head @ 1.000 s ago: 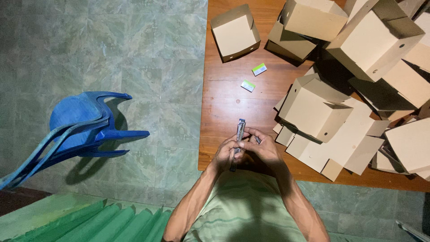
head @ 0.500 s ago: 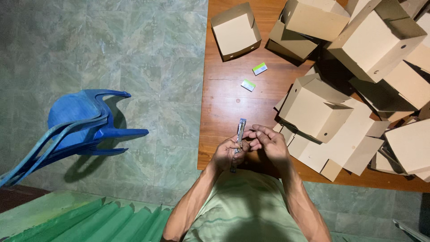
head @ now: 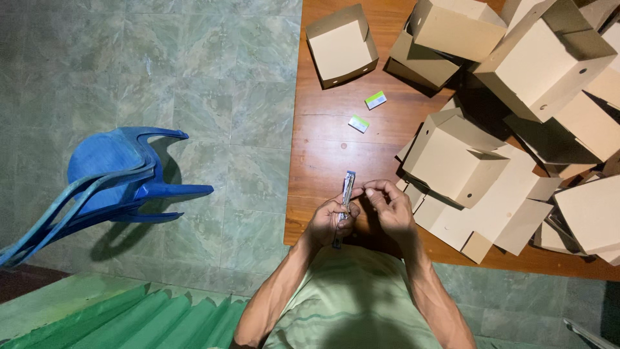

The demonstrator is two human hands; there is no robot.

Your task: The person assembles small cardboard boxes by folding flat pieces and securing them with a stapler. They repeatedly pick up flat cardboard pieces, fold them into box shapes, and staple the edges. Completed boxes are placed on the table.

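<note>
Stapler [head: 344, 201] gripped in left hand [head: 328, 221], long axis pointed away over the table [head: 323, 148]; right hand [head: 387, 208] pinched at its tip.

Small packing workshop; folded cardboard boxes [head: 452, 161] piled on wooden table [head: 323, 161]; tiled floor [head: 161, 64]

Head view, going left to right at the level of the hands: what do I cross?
Stacked blue plastic chairs → left hand → stapler → right hand → folded cardboard box → flat cardboard blanks.
</note>
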